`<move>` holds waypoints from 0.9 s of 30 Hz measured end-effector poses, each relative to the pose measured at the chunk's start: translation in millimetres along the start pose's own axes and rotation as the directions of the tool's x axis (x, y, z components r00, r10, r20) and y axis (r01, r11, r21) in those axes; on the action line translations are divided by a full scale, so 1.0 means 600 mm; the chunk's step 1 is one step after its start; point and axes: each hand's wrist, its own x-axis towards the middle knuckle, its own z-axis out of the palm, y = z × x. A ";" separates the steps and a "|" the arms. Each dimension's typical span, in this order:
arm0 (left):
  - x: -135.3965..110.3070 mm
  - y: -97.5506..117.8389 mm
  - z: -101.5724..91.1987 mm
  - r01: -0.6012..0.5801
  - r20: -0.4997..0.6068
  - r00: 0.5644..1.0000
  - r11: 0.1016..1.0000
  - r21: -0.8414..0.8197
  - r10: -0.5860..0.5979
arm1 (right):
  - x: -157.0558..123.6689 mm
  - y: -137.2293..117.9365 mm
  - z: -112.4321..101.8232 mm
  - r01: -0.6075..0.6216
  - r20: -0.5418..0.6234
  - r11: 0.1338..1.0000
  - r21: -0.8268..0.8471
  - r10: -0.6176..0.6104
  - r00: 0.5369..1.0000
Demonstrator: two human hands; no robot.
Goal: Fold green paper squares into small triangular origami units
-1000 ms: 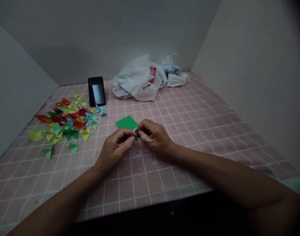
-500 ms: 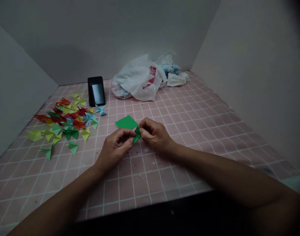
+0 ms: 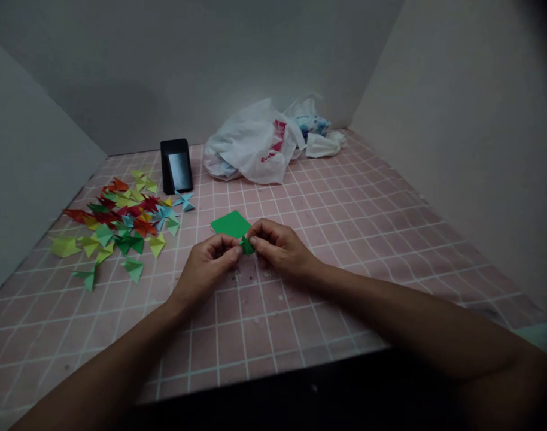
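Between my two hands is a small folded piece of green origami paper (image 3: 246, 245). My left hand (image 3: 209, 263) pinches its left side between thumb and fingertips. On the other side, my right hand (image 3: 280, 248) grips the right edge, its fingers curled in. Part of the folded paper is hidden behind the fingertips. Just beyond the hands, a flat green square of paper (image 3: 230, 224) lies on the table, its near right corner partly covered by my right hand.
A heap of folded paper figures (image 3: 125, 215) in several colours spreads over the left of the pink checked tablecloth (image 3: 273, 323). Behind it stands a black device (image 3: 175, 166) with a screen. A white plastic bag (image 3: 251, 143) and a blue-white packet (image 3: 313, 126) lie near the back wall.
The folded green paper has been turned and shifted slightly left, with its points now facing differently. My right hand has moved a little left and down, and both hands still hold it.
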 end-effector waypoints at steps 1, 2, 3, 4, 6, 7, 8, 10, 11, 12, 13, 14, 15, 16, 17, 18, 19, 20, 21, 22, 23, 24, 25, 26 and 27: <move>0.000 0.001 0.000 -0.006 -0.011 1.000 1.000 -0.004 0.006 | 0.000 0.001 -0.001 0.025 -0.021 1.000 -0.014 -0.026 0.999; 0.001 0.001 0.000 -0.015 -0.021 1.000 1.000 -0.002 0.015 | 0.001 0.001 -0.003 0.061 -0.045 0.997 -0.040 -0.062 0.997; 0.001 0.002 -0.001 -0.031 -0.031 0.999 0.999 0.009 0.031 | 0.001 0.001 -0.004 0.099 -0.065 0.992 -0.073 -0.104 0.992; 0.001 0.003 -0.001 -0.052 -0.045 0.998 0.998 0.026 0.054 | 0.001 0.001 -0.004 0.133 -0.072 0.985 -0.108 -0.141 0.987; 0.000 0.004 -0.001 -0.100 -0.070 0.992 0.993 0.068 0.105 | 0.001 0.001 -0.005 0.181 -0.059 0.968 -0.172 -0.193 0.979; -0.001 0.005 -0.001 -0.120 -0.078 0.989 0.989 0.088 0.127 | 0.001 0.000 -0.005 0.202 -0.048 0.959 -0.200 -0.216 0.975; -0.002 0.006 -0.001 -0.133 -0.084 0.986 0.985 0.105 0.143 | 0.001 0.000 -0.005 0.224 -0.036 0.948 -0.226 -0.238 0.971; -0.003 0.007 0.000 -0.153 -0.094 0.981 0.978 0.139 0.167 | 0.001 0.000 -0.004 0.271 -0.017 0.923 -0.274 -0.287 0.958; -0.004 0.006 0.000 -0.162 -0.098 0.979 0.974 0.157 0.179 | 0.001 0.001 -0.004 0.291 -0.007 0.911 -0.293 -0.307 0.952; -0.004 0.006 0.000 -0.172 -0.100 0.976 0.970 0.174 0.191 | 0.001 0.002 -0.005 0.304 0.001 0.902 -0.306 -0.319 0.948; -0.004 0.005 0.001 -0.184 -0.101 0.973 0.965 0.189 0.205 | 0.002 0.003 -0.005 0.307 0.005 0.899 -0.313 -0.322 0.947; -0.005 0.004 0.001 -0.198 -0.101 0.970 0.959 0.203 0.222 | 0.002 0.005 -0.005 0.302 0.006 0.900 -0.314 -0.316 0.949; -0.005 0.003 0.001 -0.215 -0.099 0.966 0.953 0.214 0.240 | 0.003 0.006 -0.005 0.292 0.005 0.905 -0.310 -0.305 0.952; -0.005 0.002 0.001 -0.231 -0.097 0.962 0.947 0.223 0.257 | 0.003 0.007 -0.005 0.279 0.003 0.911 -0.304 -0.293 0.956; -0.005 0.001 0.001 -0.246 -0.094 0.957 0.941 0.231 0.273 | 0.003 0.008 -0.005 0.270 0.000 0.916 -0.298 -0.283 0.959; -0.005 0.000 0.001 -0.261 -0.090 0.953 0.936 0.237 0.288 | 0.003 0.009 -0.005 0.267 0.001 0.918 -0.292 -0.279 0.960; -0.005 -0.001 0.001 -0.274 -0.085 0.950 0.931 0.242 0.302 | 0.003 0.010 -0.005 0.267 0.004 0.920 -0.288 -0.278 0.961; -0.004 -0.002 0.001 -0.285 -0.080 0.946 0.926 0.247 0.313 | 0.003 0.009 -0.005 0.267 0.007 0.921 -0.285 -0.276 0.961; -0.004 -0.003 0.001 -0.294 -0.076 0.943 0.921 0.254 0.323 | 0.002 0.009 -0.004 0.261 0.010 0.923 -0.282 -0.269 0.963; -0.004 -0.003 0.000 -0.303 -0.073 0.940 0.916 0.262 0.332 | 0.001 0.008 -0.004 0.250 0.013 0.928 -0.275 -0.257 0.966; -0.003 -0.004 0.000 -0.315 -0.069 0.936 0.909 0.272 0.345 | 0.001 0.007 -0.004 0.237 0.014 0.935 -0.264 -0.242 0.970; -0.003 -0.004 -0.001 -0.330 -0.065 0.930 0.900 0.285 0.361 | 0.000 0.005 -0.004 0.225 0.010 0.941 -0.253 -0.229 0.973; -0.002 -0.004 -0.001 -0.348 -0.060 0.922 0.888 0.302 0.382 | 0.000 0.004 -0.004 0.219 0.002 0.944 -0.247 -0.226 0.974; -0.002 -0.004 -0.002 -0.369 -0.057 0.912 0.873 0.320 0.406 | 0.000 0.002 -0.004 0.224 -0.011 0.942 -0.251 -0.234 0.972; -0.002 -0.004 -0.002 -0.389 -0.057 0.901 0.858 0.335 0.431 | 0.000 0.001 -0.004 0.241 -0.025 0.933 -0.266 -0.257 0.966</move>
